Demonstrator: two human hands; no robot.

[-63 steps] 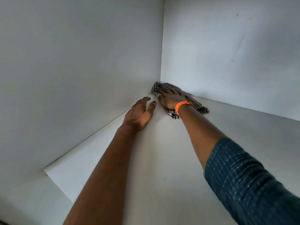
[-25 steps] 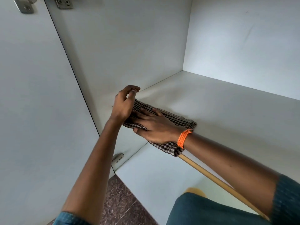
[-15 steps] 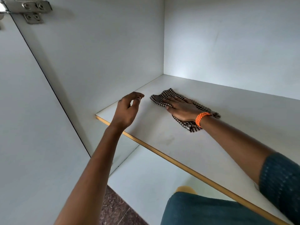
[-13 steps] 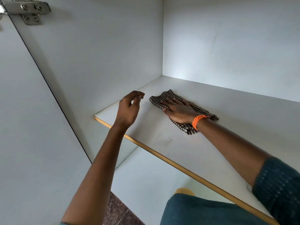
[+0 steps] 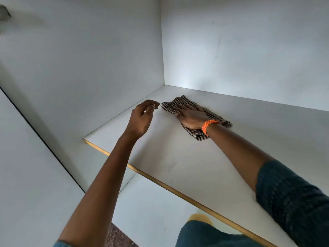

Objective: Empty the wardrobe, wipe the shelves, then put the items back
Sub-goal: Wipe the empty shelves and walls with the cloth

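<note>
On shelf (image 5: 178, 157), right hand (image 5: 191, 115) flat on cloth (image 5: 178, 104), left hand (image 5: 142, 118) hovering

A white wardrobe shelf (image 5: 178, 163) fills the middle and right of the frame, its front edge trimmed in a tan strip running from centre left down to the lower right. A black-and-white checked cloth (image 5: 194, 133) lies crumpled directly on it, above centre, near the back left corner. Faint smudges mark the board at centre. A lower white shelf (image 5: 146, 202) shows beneath at the bottom.
</note>
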